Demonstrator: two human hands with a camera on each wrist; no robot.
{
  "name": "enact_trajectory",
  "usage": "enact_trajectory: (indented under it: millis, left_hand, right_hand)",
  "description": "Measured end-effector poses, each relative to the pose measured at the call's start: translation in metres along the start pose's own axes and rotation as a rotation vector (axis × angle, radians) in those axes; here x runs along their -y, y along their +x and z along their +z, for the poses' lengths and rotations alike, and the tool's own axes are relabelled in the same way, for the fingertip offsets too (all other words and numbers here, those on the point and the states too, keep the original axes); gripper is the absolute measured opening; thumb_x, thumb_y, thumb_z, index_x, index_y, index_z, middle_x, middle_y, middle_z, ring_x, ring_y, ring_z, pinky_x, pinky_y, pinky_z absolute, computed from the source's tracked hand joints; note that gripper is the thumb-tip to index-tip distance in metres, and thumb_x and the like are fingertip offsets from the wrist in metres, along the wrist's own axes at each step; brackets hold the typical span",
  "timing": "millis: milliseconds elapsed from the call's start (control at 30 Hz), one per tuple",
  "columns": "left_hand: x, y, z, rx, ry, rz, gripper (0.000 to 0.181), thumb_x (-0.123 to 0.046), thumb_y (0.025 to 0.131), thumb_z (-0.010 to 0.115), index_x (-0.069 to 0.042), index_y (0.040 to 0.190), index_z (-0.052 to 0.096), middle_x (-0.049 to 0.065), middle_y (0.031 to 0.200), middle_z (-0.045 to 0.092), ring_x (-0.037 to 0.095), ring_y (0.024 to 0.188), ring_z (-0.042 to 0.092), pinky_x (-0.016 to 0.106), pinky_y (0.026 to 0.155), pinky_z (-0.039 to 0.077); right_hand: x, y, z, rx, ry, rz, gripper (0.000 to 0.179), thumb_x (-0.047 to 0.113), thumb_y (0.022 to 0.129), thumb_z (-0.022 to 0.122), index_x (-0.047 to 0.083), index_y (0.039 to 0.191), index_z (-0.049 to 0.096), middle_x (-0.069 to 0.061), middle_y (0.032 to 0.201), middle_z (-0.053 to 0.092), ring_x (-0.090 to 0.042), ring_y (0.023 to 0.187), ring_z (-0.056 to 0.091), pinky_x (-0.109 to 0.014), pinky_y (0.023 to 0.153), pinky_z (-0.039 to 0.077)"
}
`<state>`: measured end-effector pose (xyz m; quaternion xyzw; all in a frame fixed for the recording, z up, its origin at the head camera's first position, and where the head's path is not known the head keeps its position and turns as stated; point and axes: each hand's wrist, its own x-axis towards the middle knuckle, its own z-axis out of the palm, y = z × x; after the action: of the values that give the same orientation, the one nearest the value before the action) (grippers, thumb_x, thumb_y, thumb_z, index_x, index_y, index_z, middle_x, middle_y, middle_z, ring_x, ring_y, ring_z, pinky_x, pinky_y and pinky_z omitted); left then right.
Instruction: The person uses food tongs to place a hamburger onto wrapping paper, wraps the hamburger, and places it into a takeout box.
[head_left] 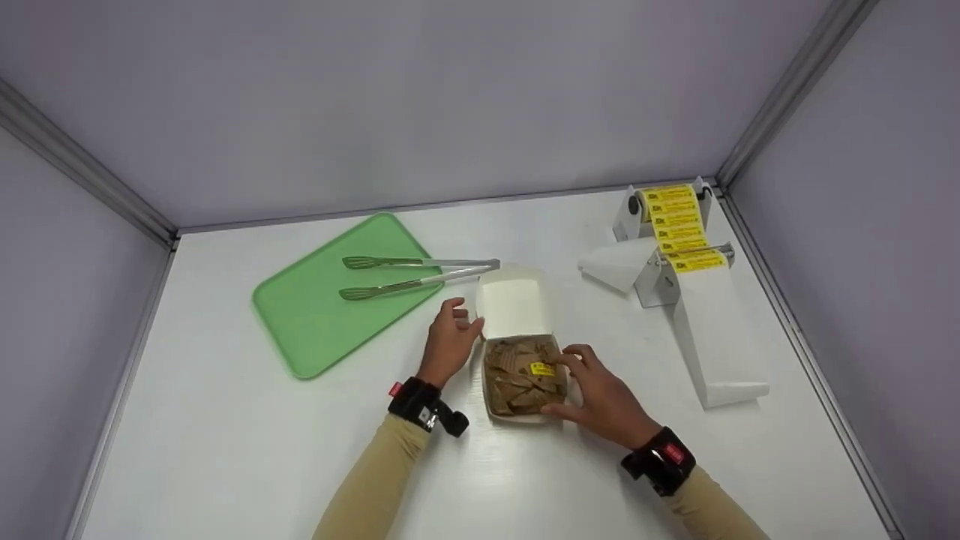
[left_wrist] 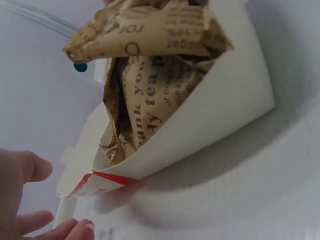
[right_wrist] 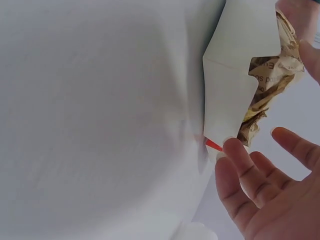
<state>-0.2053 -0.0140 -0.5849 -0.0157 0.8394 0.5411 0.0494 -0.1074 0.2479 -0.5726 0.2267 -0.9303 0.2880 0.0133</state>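
Observation:
A small white cardboard takeaway box (head_left: 516, 306) stands on the table with its lid folded back. Inside lies a food parcel in crumpled brown printed paper (head_left: 517, 386), with a yellow sticker (head_left: 542, 369) on top. My left hand (head_left: 448, 341) is just left of the box near the lid hinge, its fingers loosely bent around nothing. In the left wrist view, that hand (left_wrist: 17, 192) is apart from the box wall (left_wrist: 215, 100). My right hand (head_left: 609, 401) spreads along the box's right side. In the right wrist view, its fingertips (right_wrist: 231, 146) are close to a box corner; contact is unclear.
Metal tongs (head_left: 420, 262) lie partly across a green tray (head_left: 300, 330) on the left, their hinge end close to the lid. At the right stands a label dispenser (head_left: 660, 281) with a roll of yellow stickers (head_left: 675, 217); its white backing strip (head_left: 720, 345) trails forward.

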Motion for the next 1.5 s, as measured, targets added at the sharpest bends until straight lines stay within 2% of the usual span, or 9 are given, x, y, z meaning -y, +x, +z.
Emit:
enact_trajectory:
  millis: [100, 267, 433, 567, 667, 900, 1033, 1300, 1500]
  left_hand:
    - [0.004, 0.007, 0.004, 0.017, -0.022, -0.03, 0.054, -0.025, 0.099, 0.065, -0.001, 0.144, 0.046, 0.021, 0.126, 0.065, 0.034, 0.114, 0.067, 0.047, 0.097, 0.055]
    - [0.006, 0.012, 0.008, 0.038, -0.024, -0.019, 0.05, -0.021, 0.101, 0.062, -0.002, 0.145, 0.047, 0.021, 0.12, 0.068, 0.033, 0.112, 0.068, 0.044, 0.093, 0.057]
    - [0.003, 0.01, 0.009, 0.044, -0.042, 0.016, 0.049, -0.015, 0.101, 0.059, -0.005, 0.147, 0.047, 0.019, 0.122, 0.067, 0.03, 0.111, 0.068, 0.041, 0.09, 0.058]
    - [-0.001, 0.007, 0.008, 0.025, -0.049, 0.071, 0.053, -0.008, 0.098, 0.059, -0.007, 0.15, 0.046, 0.016, 0.122, 0.065, 0.028, 0.107, 0.068, 0.038, 0.086, 0.059]
    - [-0.005, 0.003, 0.006, 0.018, -0.034, 0.148, 0.056, -0.003, 0.097, 0.057, -0.007, 0.151, 0.044, 0.015, 0.121, 0.063, 0.026, 0.105, 0.067, 0.034, 0.084, 0.059]
    - [-0.013, -0.011, -0.001, 0.011, 0.135, 0.357, 0.059, 0.005, 0.095, 0.057, -0.012, 0.151, 0.049, 0.011, 0.114, 0.06, 0.021, 0.104, 0.065, 0.03, 0.081, 0.059]
    - [-0.014, -0.017, -0.004, -0.01, 0.204, 0.383, 0.055, 0.004, 0.095, 0.059, -0.015, 0.146, 0.055, 0.008, 0.113, 0.058, 0.019, 0.103, 0.065, 0.032, 0.079, 0.059]
    - [-0.013, -0.024, -0.007, -0.024, 0.234, 0.424, 0.048, -0.002, 0.097, 0.062, -0.019, 0.141, 0.06, 0.005, 0.115, 0.057, 0.016, 0.104, 0.068, 0.034, 0.078, 0.06]
    - [-0.01, -0.032, -0.011, 0.004, 0.225, 0.473, 0.044, -0.003, 0.097, 0.063, -0.02, 0.138, 0.061, 0.003, 0.126, 0.057, 0.016, 0.11, 0.067, 0.034, 0.08, 0.061]
  right_hand:
    - [0.001, -0.003, -0.002, 0.056, 0.011, 0.014, 0.086, 0.047, 0.075, 0.087, 0.014, 0.146, 0.05, -0.008, 0.147, 0.046, -0.023, 0.107, 0.066, -0.036, 0.079, 0.06]
    - [-0.001, -0.007, -0.001, 0.116, -0.002, 0.003, 0.087, 0.043, 0.073, 0.09, 0.019, 0.147, 0.049, -0.007, 0.154, 0.042, -0.027, 0.125, 0.06, -0.04, 0.087, 0.06]
    - [-0.005, -0.008, 0.002, 0.098, -0.019, -0.027, 0.083, 0.033, 0.074, 0.091, 0.018, 0.146, 0.051, -0.008, 0.154, 0.043, -0.027, 0.123, 0.062, -0.036, 0.084, 0.061]
    - [-0.006, -0.008, 0.004, 0.074, -0.042, -0.035, 0.079, 0.024, 0.074, 0.092, 0.017, 0.143, 0.053, -0.008, 0.152, 0.044, -0.023, 0.114, 0.065, -0.033, 0.079, 0.061]
    - [-0.006, -0.007, 0.005, 0.084, -0.037, -0.024, 0.074, 0.02, 0.076, 0.09, 0.02, 0.141, 0.055, -0.005, 0.151, 0.045, -0.022, 0.115, 0.065, -0.032, 0.079, 0.061]
    - [-0.005, -0.006, 0.008, 0.095, -0.037, -0.034, 0.072, 0.02, 0.077, 0.088, 0.021, 0.141, 0.054, -0.004, 0.15, 0.047, -0.02, 0.123, 0.062, -0.034, 0.083, 0.061]
    - [-0.006, -0.006, 0.01, 0.082, -0.041, -0.043, 0.074, 0.023, 0.076, 0.089, 0.02, 0.14, 0.054, -0.004, 0.149, 0.048, -0.021, 0.123, 0.062, -0.034, 0.085, 0.061]
    - [-0.007, -0.007, 0.011, 0.081, -0.033, -0.044, 0.078, 0.029, 0.075, 0.09, 0.019, 0.142, 0.052, -0.003, 0.15, 0.047, -0.02, 0.125, 0.06, -0.036, 0.087, 0.061]
    - [-0.008, -0.008, 0.011, 0.083, -0.035, -0.044, 0.084, 0.036, 0.073, 0.091, 0.018, 0.144, 0.051, -0.004, 0.151, 0.046, -0.022, 0.126, 0.06, -0.038, 0.087, 0.061]
